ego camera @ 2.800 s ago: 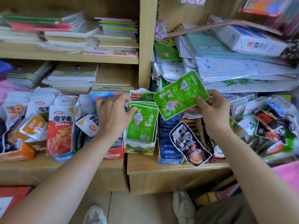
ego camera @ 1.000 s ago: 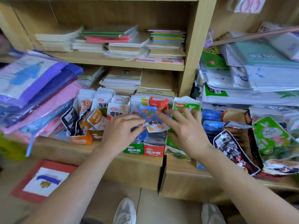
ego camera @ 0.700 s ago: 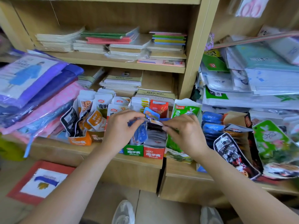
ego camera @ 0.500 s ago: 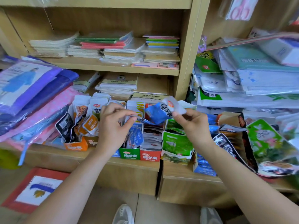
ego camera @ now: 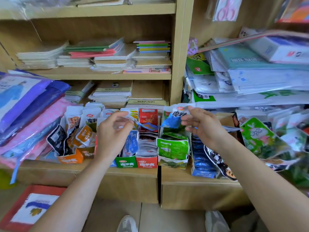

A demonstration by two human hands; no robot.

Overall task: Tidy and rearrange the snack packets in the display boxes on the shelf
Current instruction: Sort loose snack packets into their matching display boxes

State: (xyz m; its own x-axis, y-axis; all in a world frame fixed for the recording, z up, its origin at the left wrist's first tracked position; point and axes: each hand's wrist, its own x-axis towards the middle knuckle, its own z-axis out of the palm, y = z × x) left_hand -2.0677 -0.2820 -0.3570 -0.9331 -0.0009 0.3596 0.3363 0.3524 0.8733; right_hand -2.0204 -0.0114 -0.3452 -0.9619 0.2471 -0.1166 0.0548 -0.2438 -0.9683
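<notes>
Several small display boxes of snack packets stand in a row on the low wooden shelf: an orange box, a green box, a red box, a green-printed box and a blue box. My right hand pinches a blue and white packet in the air above the green-printed box. My left hand hovers over the green box, thumb and fingers pinching the edge of a thin blue packet that stretches over the red box. Loose packets, one a green rabbit packet, lie heaped at the right.
Stacks of notebooks fill the shelves behind and above the boxes. Plastic-wrapped purple and pink packs pile up at the left, paper reams at the upper right. A black packet hangs off the shelf front. A red mat lies on the floor.
My right hand dropped the green rabbit packet at the right and came over to the middle boxes. Both hands then lifted blue packets out, and the right one has drawn its packet rightward and up.
</notes>
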